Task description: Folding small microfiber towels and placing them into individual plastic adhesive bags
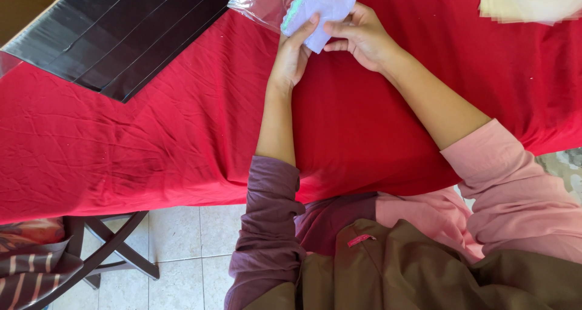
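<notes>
I had both hands up near the far edge of the table (151,146), which lay under a creased red cloth. My left hand (292,55) was closed on the lower edge of a small pale lilac cloth piece (320,7), thumb on top and fingers beneath. My right hand (359,36) pinched the same piece from the other side, its fingers curled in close. The piece hung partly inside a clear plastic bag (257,1), whose crumpled mouth lay just beside it on the left; whether the piece was going in or coming out I could not tell. A thin greenish strip ran down the piece's left edge.

I judged the step to be the handling of the piece at the bag's mouth, about midway. The next move, as I read it, called for one hand to steady the slippery film while the other guided the soft piece without bunching it.

A black striped sheet (121,31) lay across the far left corner, a stack of pale sheets (527,1) at the far right.
</notes>
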